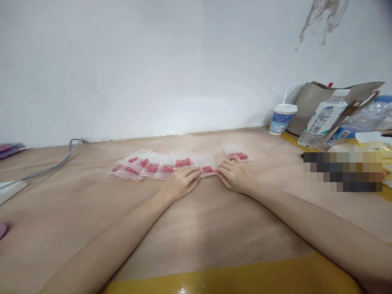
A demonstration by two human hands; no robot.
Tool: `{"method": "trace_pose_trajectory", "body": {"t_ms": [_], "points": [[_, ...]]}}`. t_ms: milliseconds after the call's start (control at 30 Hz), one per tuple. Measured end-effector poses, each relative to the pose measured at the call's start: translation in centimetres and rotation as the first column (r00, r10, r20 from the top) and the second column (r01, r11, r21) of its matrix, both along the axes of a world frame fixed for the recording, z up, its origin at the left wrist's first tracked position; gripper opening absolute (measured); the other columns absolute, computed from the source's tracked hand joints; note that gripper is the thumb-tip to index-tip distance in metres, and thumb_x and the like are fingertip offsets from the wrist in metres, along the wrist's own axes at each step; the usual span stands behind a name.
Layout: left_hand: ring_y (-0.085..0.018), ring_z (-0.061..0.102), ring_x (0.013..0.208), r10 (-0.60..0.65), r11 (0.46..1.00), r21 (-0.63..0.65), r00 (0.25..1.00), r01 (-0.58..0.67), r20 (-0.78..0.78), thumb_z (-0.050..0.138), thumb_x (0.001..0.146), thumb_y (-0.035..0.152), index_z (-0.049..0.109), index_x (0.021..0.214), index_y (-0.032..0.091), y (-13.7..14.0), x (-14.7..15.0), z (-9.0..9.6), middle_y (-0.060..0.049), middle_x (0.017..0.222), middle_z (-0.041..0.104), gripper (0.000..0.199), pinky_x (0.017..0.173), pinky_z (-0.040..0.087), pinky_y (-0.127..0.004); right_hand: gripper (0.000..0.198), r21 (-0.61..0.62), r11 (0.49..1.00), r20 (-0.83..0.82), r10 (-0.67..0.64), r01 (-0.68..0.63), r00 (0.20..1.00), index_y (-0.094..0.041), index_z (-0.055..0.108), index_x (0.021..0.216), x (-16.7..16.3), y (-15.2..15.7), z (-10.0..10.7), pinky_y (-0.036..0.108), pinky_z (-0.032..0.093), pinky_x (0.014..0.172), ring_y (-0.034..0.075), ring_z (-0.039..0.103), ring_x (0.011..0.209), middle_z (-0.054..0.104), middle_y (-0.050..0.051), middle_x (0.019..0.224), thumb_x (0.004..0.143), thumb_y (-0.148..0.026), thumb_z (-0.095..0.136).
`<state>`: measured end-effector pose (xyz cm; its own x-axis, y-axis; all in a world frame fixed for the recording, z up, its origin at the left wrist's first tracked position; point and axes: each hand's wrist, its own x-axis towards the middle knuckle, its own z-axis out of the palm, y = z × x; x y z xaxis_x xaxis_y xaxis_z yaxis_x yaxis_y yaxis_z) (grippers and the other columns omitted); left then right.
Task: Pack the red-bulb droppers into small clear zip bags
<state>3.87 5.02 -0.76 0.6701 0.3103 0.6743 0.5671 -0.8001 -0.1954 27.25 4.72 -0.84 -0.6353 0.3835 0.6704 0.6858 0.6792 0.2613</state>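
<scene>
Small clear plastic bags (pixel 167 168) holding red capsule-shaped pieces lie overlapped in a row on the table. My left hand (pixel 183 182) rests over the right part of this row, its fingers bent and closed at a bag. At the row's right end, my right hand (pixel 234 175) has its fingertips together at the corner of the rightmost bag (pixel 208 168). The thumb tips of both hands are partly hidden. One separate bag (pixel 239 153) with red pieces lies just beyond my right hand, close to its index finger.
A paper cup with a straw (pixel 281 118), a water bottle (pixel 324 118) and a grey bag (pixel 303 102) stand at the back right. A grey cable (pixel 58 165) runs along the left. A wall (pixel 137 73) closes off the table's (pixel 196 228) far edge.
</scene>
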Motion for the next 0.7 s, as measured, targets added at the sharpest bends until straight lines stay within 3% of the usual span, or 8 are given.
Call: {"method": "trace_pose_trajectory", "body": {"t_ms": [267, 700], "points": [[-0.018, 0.061, 0.08, -0.054, 0.998, 0.039, 0.996, 0.056, -0.07, 0.047, 0.087, 0.017, 0.062, 0.086, 0.015, 1.6, 4.4, -0.4, -0.007, 0.088, 0.066, 0.016, 0.071, 0.049, -0.031, 0.017, 0.03, 0.999, -0.014, 0.017, -0.016, 1.0, -0.015, 0.059, 0.073, 0.1, 0.2, -0.5, 0.034, 0.028, 0.079, 0.016, 0.05, 0.073, 0.062, 0.004, 0.071, 0.083, -0.017, 0.046], [-0.017, 0.058, 0.073, -0.052, 0.988, 0.13, 0.978, 0.079, -0.204, 0.041, 0.09, 0.016, 0.058, 0.071, 0.016, 1.9, 4.9, 0.5, -0.004, 0.076, 0.066, 0.025, 0.065, 0.04, -0.032, 0.019, 0.019, 1.0, -0.013, 0.018, -0.017, 1.0, -0.016, 0.059, 0.073, 0.1, 0.3, -0.4, 0.036, 0.026, 0.081, 0.015, 0.048, 0.073, 0.062, 0.003, 0.071, 0.085, -0.017, 0.044]]}}
